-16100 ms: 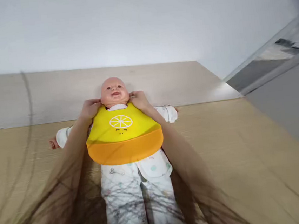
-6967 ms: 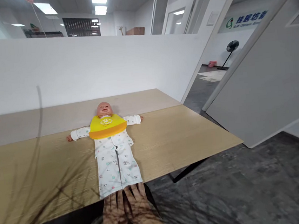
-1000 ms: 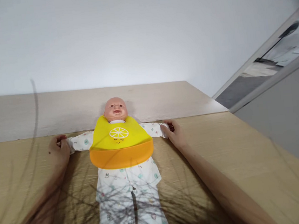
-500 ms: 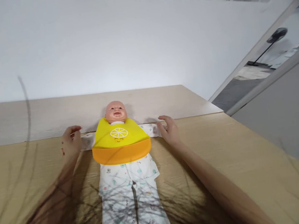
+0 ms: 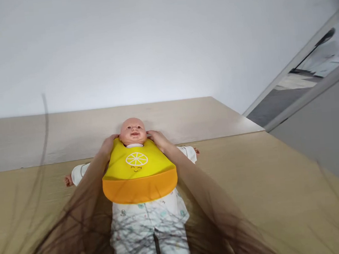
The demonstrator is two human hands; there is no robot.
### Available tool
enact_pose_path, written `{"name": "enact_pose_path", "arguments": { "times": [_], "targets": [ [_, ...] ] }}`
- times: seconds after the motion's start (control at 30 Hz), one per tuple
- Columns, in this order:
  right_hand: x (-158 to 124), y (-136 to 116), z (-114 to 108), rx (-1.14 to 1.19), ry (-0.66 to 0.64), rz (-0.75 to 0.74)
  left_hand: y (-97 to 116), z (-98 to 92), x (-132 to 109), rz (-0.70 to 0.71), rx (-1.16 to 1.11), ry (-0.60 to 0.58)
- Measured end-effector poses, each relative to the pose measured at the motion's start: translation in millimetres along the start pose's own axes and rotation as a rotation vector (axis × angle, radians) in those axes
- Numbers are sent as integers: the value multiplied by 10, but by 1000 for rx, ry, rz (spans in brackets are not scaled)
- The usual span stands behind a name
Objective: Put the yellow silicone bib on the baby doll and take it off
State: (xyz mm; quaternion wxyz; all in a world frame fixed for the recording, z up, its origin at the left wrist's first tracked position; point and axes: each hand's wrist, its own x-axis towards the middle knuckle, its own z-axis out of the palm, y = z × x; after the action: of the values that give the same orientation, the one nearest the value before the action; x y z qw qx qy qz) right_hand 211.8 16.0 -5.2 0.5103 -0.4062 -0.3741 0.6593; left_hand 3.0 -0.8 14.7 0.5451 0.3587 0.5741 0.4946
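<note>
A baby doll [image 5: 132, 131] lies on its back with both arms spread sideways, in white printed clothes [image 5: 145, 217]. Over its chest is a yellow bib [image 5: 116, 164] with a lemon-slice print and an orange catch pocket [image 5: 141, 187]. My left hand [image 5: 110, 144] closes on the bib's upper edge beside the doll's neck. On the other side my right hand [image 5: 158, 139] closes on the opposite upper edge, close under the head. The fingertips of both hands are partly hidden behind the neck and bib. My forearms pass over the doll's sleeves.
The doll lies on a light wooden table [image 5: 237, 176], with a paler raised strip [image 5: 38, 135] along its back. A white wall panel [image 5: 120, 48] stands behind. Dark hair strands blur the lower part of the view.
Both hands have moved inward from the doll's sleeve ends to the bib's neck edges. The doll's hands now show at the cuffs. The view has shifted slightly.
</note>
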Motion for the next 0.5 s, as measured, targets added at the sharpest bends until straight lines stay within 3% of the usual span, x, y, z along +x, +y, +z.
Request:
{"name": "enact_pose_path", "arguments": {
  "times": [0.1,0.2,0.3,0.5],
  "targets": [
    [-9,42,38,98,27,22,-77,-15,63,27,-39,5],
    [-22,141,-30,44,-10,-124,-161,-42,42,130,-82,19],
    [-80,238,-113,-72,30,-268,-250,-59,-78,255,-122,50],
    [-227,368,-294,-112,79,-331,-480,23,-334,315,-187,44]
  ]
}}
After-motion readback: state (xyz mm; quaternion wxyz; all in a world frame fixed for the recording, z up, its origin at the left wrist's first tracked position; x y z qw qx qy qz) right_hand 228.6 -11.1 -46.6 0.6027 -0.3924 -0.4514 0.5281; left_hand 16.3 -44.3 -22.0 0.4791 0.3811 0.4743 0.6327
